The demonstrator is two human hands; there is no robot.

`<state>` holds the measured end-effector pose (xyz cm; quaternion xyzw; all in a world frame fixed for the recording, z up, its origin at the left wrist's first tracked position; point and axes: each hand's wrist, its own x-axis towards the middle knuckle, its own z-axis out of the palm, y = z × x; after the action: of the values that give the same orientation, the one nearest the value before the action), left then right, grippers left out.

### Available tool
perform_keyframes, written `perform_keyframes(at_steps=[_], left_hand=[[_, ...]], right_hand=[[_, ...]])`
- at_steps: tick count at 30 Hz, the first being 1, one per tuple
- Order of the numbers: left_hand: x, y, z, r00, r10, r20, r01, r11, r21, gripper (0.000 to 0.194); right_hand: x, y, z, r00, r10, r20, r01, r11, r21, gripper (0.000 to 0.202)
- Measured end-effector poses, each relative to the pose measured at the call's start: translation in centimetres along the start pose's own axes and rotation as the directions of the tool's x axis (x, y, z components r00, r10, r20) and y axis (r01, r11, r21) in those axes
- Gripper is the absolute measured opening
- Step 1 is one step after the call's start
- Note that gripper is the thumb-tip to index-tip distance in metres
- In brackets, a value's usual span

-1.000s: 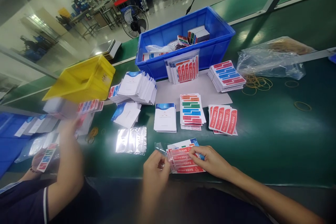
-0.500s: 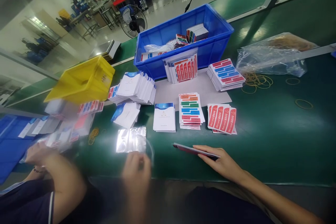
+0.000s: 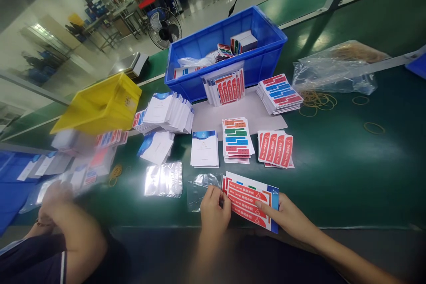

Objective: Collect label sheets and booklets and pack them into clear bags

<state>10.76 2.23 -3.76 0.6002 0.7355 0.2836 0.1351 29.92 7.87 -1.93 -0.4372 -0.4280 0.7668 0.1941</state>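
Observation:
My right hand (image 3: 289,215) grips a small set of printed sheets (image 3: 246,202), thumb on top. A red label sheet marked "Max Level" and "Min Level" faces up, and a blue-and-white edge shows beneath it. My left hand (image 3: 215,208) pinches a clear plastic bag (image 3: 198,193) at the left end of the sheets. Just left lies a pile of clear bags (image 3: 163,179). Beyond my hands stand a stack of white booklets (image 3: 204,151), a stack of multicoloured label sheets (image 3: 237,142) and a stack of red label sheets (image 3: 275,148).
A blue bin (image 3: 226,66) and a yellow bin (image 3: 100,102) stand at the back. Rubber bands (image 3: 317,101) lie near a clear bag (image 3: 336,69) at right. A co-worker's arm (image 3: 73,226) is at the left, blurred. More booklets (image 3: 166,113) are piled behind.
My left hand has moved right from the bag pile, bringing a clear bag to the sheets. My right hand has turned the sheets from edge-on to face up.

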Motion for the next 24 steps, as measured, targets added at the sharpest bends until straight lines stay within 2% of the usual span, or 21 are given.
perform_keyframes(at_steps=[7,13,19,24], left_hand=[[-0.1,-0.3,1.6,0.998,0.045,0.039,-0.046,0.998,0.036,0.023],[-0.2,-0.5,1.6,0.992,0.117,0.047,-0.118,0.993,0.021,0.021],[-0.3,-0.5,1.4,0.992,0.117,0.044,-0.118,0.993,0.022,0.018],[-0.2,-0.6,1.1,0.979,0.196,0.056,-0.198,0.980,0.036,0.016]], right_hand=[[0.2,1.6,-0.6,0.992,0.098,0.079,-0.110,0.981,0.158,0.049],[0.4,0.7,-0.9,0.995,0.082,0.064,-0.088,0.991,0.097,0.051],[0.8,0.9,-1.4,0.994,0.055,0.091,-0.057,0.998,0.019,0.046],[1.1,1.0,-1.2,0.994,0.056,0.093,-0.061,0.997,0.054,0.052]])
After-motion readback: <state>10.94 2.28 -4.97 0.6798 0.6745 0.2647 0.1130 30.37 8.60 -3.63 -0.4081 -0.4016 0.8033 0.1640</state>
